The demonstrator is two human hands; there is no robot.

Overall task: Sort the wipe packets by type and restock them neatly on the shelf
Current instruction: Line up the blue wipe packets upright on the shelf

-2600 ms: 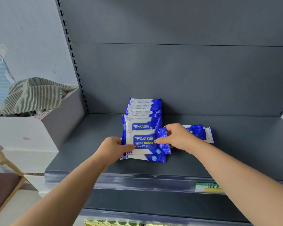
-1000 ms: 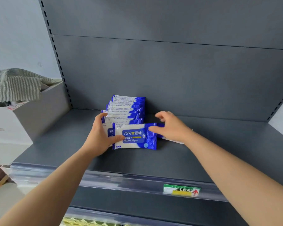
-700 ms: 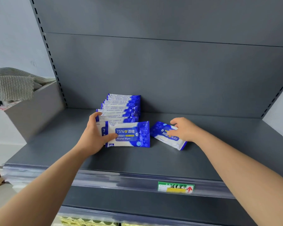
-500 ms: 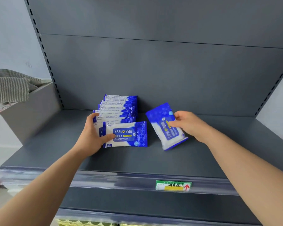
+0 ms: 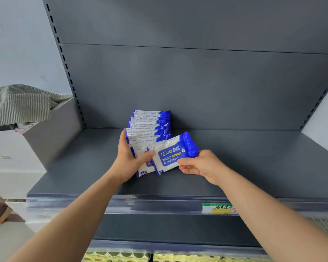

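Note:
A row of several blue-and-white alcohol wipe packets (image 5: 150,125) leans back toward the rear panel on the dark grey shelf (image 5: 254,159). My right hand (image 5: 201,165) pinches one more such packet (image 5: 173,153) by its right edge and holds it tilted, label forward, against the front of the row. My left hand (image 5: 128,157) grips the left end of the front packets, fingers up along the side and thumb across the face. The front packet of the row is mostly hidden behind the held one.
A grey-and-white box (image 5: 36,140) with a striped cloth (image 5: 19,103) on top stands left of the shelf. A green and yellow price tag (image 5: 218,208) sits on the shelf's front rail. Yellow goods (image 5: 159,257) show on the level below.
My right hand picked the loose packet up from the shelf at the right, turned it label forward and brought it left onto the front of the row. My left hand stayed on the row.

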